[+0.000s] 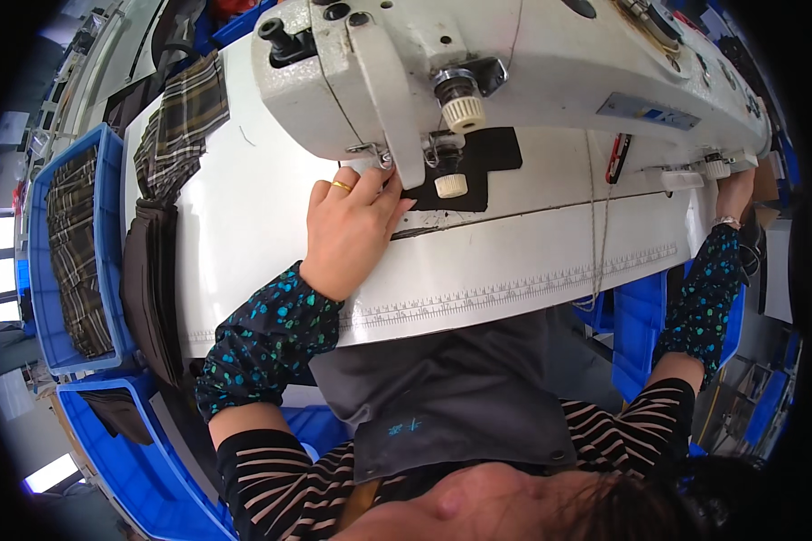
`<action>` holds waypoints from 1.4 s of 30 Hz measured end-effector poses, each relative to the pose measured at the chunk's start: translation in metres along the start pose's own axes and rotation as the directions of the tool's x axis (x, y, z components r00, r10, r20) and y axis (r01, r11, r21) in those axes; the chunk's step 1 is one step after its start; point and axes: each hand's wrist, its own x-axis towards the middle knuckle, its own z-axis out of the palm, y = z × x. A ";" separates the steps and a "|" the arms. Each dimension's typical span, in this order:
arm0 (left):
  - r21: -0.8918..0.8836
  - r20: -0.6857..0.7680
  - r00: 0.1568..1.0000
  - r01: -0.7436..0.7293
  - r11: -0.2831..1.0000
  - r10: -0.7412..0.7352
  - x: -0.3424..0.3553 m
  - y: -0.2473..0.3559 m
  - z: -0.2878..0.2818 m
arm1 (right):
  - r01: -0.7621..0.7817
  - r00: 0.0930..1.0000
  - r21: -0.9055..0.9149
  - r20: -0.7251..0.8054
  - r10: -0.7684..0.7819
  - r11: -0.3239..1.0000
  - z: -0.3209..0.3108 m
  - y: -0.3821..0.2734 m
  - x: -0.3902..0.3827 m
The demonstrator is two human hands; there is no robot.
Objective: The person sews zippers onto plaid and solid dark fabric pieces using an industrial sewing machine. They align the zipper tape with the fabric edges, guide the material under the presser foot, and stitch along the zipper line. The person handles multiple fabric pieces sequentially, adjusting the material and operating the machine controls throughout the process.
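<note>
A white sewing machine (532, 81) spans the top of the view. At its needle end, my left hand (347, 225), with a ring on one finger, reaches up under the head. Its fingers are bent and close together beside the presser foot and needle bar; whatever they pinch is hidden behind the machine's lever (390, 99). Black cloth or pad (492, 167) lies flat on the bed right of that hand. My right hand (735, 194) is up at the far right end of the machine, by the handwheel side, its fingers hidden behind the housing.
Snips with red-and-black handles (617, 159) lie on the white table (478, 261), near hanging cords (600, 234). A ruler strip (514, 287) runs along the front edge. Plaid cloth (185, 117) and folded dark brown pieces (151, 279) lie left, beside blue bins (108, 243).
</note>
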 end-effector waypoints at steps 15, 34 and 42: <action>0.029 -0.022 0.999 -0.022 0.999 0.023 -0.008 -0.004 -0.002 | 0.796 0.206 0.262 0.730 -0.652 0.545 0.156 -0.293 -0.241; 0.054 0.033 0.999 -0.032 0.998 0.030 -0.013 0.001 -0.013 | 0.664 0.094 0.449 0.743 -0.662 0.598 0.177 -0.332 -0.259; 0.099 0.080 0.997 -0.030 0.995 0.022 -0.013 -0.001 -0.014 | 0.768 0.136 0.313 0.773 -0.620 0.558 0.169 -0.344 -0.284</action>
